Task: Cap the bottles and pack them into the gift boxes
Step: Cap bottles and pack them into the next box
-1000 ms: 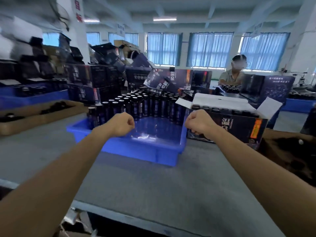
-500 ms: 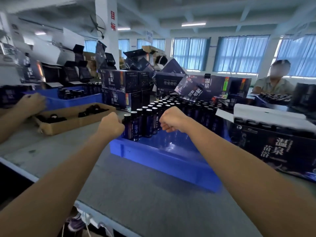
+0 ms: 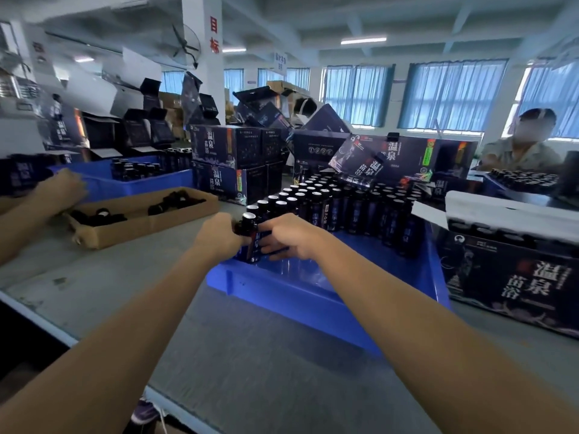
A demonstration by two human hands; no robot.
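1. Both fists, held apart above the tray half a second earlier, have been brought together on the front bottle, and the view has been carried closer to it.
2. That bottle is stood upright at the near-left corner of the blue tray, at the head of the block of bottles. It is grasped from both sides. The left hand is curled at its neck just beside the cap, and the right hand is wrapped round its body. Whether a second bottle is caught under the right fingers cannot be told.
3. The task is judged to be about midway. Tops are seen on many bottles in the tray, though how tightly they are seated cannot be told, and the near part of the tray floor is bare.
4. The gift box just right of the tray is open, with a row of bottle tops seen under its white flap. Packing is therefore under way, but closing is not yet done.
5. Loose caps are kept in a cardboard tray to the left, where another person's hand is seen. Closed boxes are stacked behind it.
6. "温泉" is printed large on the gift box front with "苗浴" beside it, and the same is printed on the stacked boxes. Red "目标" is read on the white pillar. The bottle label's small print is not legible.
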